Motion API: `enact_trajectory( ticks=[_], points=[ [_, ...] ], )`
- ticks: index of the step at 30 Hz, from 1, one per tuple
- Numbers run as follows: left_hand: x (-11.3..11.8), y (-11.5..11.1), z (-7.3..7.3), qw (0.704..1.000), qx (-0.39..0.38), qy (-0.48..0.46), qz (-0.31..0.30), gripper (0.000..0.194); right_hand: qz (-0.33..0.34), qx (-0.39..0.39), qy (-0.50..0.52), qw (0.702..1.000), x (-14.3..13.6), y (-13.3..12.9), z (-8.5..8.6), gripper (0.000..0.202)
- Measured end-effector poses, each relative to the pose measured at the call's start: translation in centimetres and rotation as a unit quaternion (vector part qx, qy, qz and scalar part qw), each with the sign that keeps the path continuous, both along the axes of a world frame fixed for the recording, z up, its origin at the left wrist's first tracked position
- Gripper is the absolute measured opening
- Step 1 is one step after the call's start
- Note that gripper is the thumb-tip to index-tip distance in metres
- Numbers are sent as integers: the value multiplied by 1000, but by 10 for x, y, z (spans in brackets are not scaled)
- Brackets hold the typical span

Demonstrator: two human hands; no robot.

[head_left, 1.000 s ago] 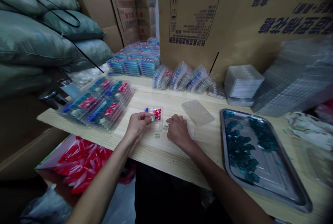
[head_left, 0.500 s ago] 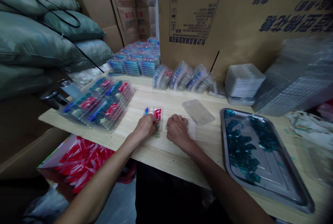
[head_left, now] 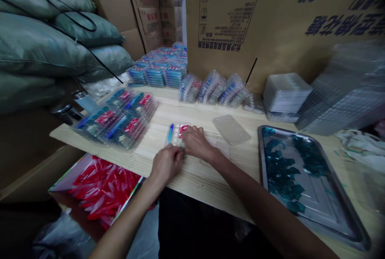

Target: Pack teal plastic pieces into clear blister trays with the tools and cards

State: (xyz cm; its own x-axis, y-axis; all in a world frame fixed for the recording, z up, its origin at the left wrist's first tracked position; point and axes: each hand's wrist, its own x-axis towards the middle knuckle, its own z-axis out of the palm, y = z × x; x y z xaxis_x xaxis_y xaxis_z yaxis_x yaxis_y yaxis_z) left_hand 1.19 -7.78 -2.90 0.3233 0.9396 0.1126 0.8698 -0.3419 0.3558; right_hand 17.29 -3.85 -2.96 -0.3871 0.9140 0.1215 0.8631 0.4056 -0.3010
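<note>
A small clear plastic tray (head_left: 177,124) lies on the table ahead of me, with a blue pen-shaped piece (head_left: 171,132) and a red patterned piece (head_left: 182,130) in it. My right hand (head_left: 196,142) reaches over the tray's right side, its fingers curled down by the red piece and hiding what they touch. Just in front of the tray, my left hand (head_left: 167,163) is closed, slightly blurred, its fingertips close to the right hand. Anything pinched there is too small to make out. Beside my right hand lies a thin clear plastic piece (head_left: 221,146); a clear lid (head_left: 231,129) rests behind it.
Filled packs are stacked at left (head_left: 126,124) and along the back (head_left: 212,86). A metal tray (head_left: 321,199) with teal translucent pieces stands at right, near stacked clear trays (head_left: 284,94). Below the table's left edge, a box holds red pieces (head_left: 102,187). A large carton (head_left: 270,22) stands behind.
My right hand has moved left from the clear plastic piece to over the filled tray. My left hand has drawn back toward me, in front of the tray. The view has shifted slightly.
</note>
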Motion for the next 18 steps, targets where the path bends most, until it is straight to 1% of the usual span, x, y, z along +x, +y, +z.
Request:
enact_trajectory(
  ticks=[1, 2, 4, 7, 9, 12, 15, 18],
  points=[
    [2, -9, -2, 999, -19, 26, -10, 25, 7, 2, -8, 1000, 1, -1, 0, 26],
    [5, -17, -3, 998, -33, 51, -7, 27, 10, 2, -11, 1000, 3, -2, 1, 24],
    [11, -25, -8, 995, -41, 82, 37, 32, 6, 1, -7, 1000, 10, -5, 3, 25],
    [16, -25, -15, 990, -32, 75, 115, 35, 20, -6, 6, 1000, 20, -13, 5, 30],
    [19, -21, -19, 989, -28, 49, 138, 33, 52, -9, 8, 999, 22, -20, 5, 31],
    [23, -19, -23, 988, -39, 3, 149, 25, 78, -14, -16, 997, 17, -26, 5, 30],
    [27, -21, -25, 986, -50, -23, 154, 19, 69, -28, -40, 996, 13, -25, 7, 30],
    [26, -23, -28, 988, -45, -35, 146, 19, 51, -45, -28, 997, 14, -19, 9, 32]
  ],
)
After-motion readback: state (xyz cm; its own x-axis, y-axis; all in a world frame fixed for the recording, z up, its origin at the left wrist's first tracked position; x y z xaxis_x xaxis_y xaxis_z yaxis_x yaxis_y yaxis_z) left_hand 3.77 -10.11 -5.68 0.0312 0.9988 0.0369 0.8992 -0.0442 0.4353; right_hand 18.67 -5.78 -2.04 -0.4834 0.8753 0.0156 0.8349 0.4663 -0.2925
